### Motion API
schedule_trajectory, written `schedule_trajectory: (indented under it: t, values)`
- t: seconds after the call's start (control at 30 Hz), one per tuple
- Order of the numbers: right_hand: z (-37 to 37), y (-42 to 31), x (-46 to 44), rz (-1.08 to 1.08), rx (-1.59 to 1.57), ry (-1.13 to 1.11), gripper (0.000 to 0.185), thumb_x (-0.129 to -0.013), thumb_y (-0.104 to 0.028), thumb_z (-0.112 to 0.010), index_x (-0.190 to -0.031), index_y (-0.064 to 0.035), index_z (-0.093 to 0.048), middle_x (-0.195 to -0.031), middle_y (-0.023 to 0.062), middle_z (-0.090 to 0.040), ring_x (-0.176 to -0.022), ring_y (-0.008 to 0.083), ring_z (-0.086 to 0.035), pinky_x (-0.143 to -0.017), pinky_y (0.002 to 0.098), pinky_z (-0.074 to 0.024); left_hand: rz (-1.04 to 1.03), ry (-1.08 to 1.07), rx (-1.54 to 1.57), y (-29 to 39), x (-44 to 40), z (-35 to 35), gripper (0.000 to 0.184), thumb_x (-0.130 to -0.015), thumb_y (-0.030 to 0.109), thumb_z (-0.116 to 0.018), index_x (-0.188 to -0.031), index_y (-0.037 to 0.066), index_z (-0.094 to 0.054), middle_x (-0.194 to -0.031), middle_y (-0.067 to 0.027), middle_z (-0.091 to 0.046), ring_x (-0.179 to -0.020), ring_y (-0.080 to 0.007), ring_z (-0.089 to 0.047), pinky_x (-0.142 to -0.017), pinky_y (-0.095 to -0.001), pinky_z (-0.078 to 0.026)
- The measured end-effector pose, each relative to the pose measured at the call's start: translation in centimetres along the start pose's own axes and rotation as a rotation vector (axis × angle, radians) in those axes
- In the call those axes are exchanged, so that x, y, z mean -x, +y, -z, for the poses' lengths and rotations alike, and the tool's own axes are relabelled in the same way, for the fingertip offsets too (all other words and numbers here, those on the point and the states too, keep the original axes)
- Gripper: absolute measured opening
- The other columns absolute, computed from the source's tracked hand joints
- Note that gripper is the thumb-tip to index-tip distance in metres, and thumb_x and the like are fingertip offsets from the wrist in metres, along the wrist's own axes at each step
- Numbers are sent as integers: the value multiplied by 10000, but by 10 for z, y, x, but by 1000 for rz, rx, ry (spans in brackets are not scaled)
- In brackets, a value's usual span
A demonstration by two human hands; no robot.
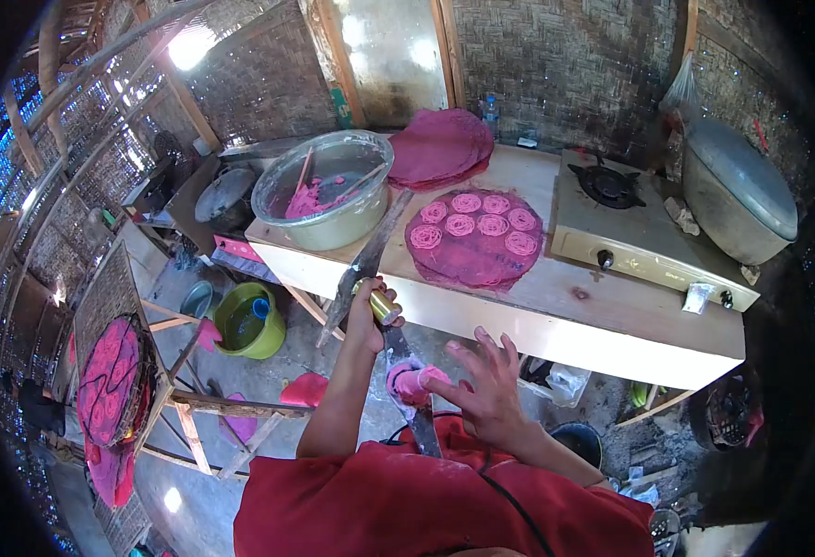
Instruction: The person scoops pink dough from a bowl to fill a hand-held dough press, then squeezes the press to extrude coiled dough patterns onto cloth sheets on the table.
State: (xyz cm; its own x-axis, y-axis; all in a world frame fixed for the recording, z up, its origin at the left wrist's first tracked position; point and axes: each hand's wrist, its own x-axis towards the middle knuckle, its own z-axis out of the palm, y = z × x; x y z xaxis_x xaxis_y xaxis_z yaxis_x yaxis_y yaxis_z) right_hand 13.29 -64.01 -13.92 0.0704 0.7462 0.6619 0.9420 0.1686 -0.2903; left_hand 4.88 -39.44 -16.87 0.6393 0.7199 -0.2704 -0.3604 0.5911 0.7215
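My left hand (365,320) is closed around a short brass-coloured cylinder (386,309), right beside a worn wooden bar (367,255) that slants toward the table. Below it, a dark wooden piece (424,432) runs down to my red shirt, with a lump of pink dough (413,382) sitting in its round opening. My right hand (493,395) is open with fingers spread, and one finger touches the dough. Ahead on the table, a round pink cloth (470,262) carries several coiled pink noodle rounds (492,226).
A large basin (370,215) holds pink dough and sticks. Behind it lies a stack of pink cloths (440,148). A gas stove (649,227) and lidded pot (740,181) stand right. A green bucket (273,339) is on the floor; a woven rack (87,325) stands left.
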Motion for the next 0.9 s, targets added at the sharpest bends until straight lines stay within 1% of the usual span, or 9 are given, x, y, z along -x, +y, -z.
schedule_trajectory:
  t: [0.07, 0.13, 0.17, 0.23, 0.43, 0.67, 0.73, 0.87, 0.9]
  values:
    - [0, -1, 0, -10, -39, 22, 518, -716, -69, -617, -1152, -348, -601, -1319, 71, -442, -1231, 387, -366, -974, 630, -245, -9, 4, 0, 0, 1, 1, 152, -819, 287, -565, -859, 180, -465, -665, -12, -470, -467, -152, -458, -394, -293, -353]
    - [0, 0, -2, -72, -5, 18, 546, -725, 29, -536, -1111, -343, -640, -1310, 83, -432, -1275, 385, -327, -1025, 612, -192, 0, -17, 20, -2, -3, 9, 151, -818, 286, -566, -855, 179, -467, -668, -13, -471, -468, -154, -459, -395, -294, -356]
    - [0, 0, -1, -72, -5, 15, 546, -725, 29, -536, -1111, -343, -640, -1310, 83, -432, -1275, 385, -327, -1025, 612, -192, 10, -41, 38, -3, -4, 12, 150, -817, 286, -567, -850, 177, -469, -670, -13, -472, -469, -156, -461, -395, -295, -358]
    - [-1, 3, 0, -25, 33, 10, 511, -725, -22, -581, -1119, -346, -620, -1326, 69, -440, -1234, 377, -364, -980, 620, -241, 12, -20, 35, -2, -1, 11, 150, -816, 286, -567, -850, 177, -469, -670, -15, -473, -470, -158, -461, -396, -296, -357]
    - [-2, 7, 9, -60, -14, 63, 521, -732, -12, -566, -1122, -353, -620, -1336, 72, -434, -1245, 375, -355, -994, 607, -235, -4, 5, 30, -1, 2, 13, 155, -811, 285, -569, -855, 175, -469, -678, -25, -479, -472, -166, -458, -400, -297, -349]
    - [-4, 0, 6, -68, -52, -6, 552, -732, -6, -558, -1156, -356, -609, -1335, 81, -435, -1260, 376, -341, -997, 605, -228, -1, 32, 24, -1, 4, 16, 161, -809, 283, -571, -870, 173, -470, -693, -33, -489, -480, -160, -454, -407, -293, -348]
    - [-4, 0, 7, -63, -77, 24, 484, -763, 11, -526, -1099, -312, -659, -1302, 110, -441, -1284, 371, -333, -1038, 577, -195, -3, 25, 27, 0, 5, 15, 161, -810, 284, -571, -869, 173, -469, -691, -32, -488, -476, -157, -449, -406, -291, -348]
    - [-5, -4, 6, -9, -44, -16, 507, -747, 25, -523, -1104, -308, -657, -1317, 124, -428, -1282, 377, -335, -1034, 579, -200, 1, 10, 38, 0, 5, 16, 156, -811, 285, -570, -860, 177, -469, -678, -24, -485, -463, -148, -439, -404, -289, -347]
    - [-4, -4, 4, -36, -114, -18, 527, -730, 27, -530, -1123, -304, -644, -1320, 122, -435, -1272, 379, -342, -1025, 573, -215, 1, 10, 38, 0, 5, 15, 156, -811, 285, -570, -861, 177, -469, -678, -24, -485, -463, -148, -439, -404, -289, -347]
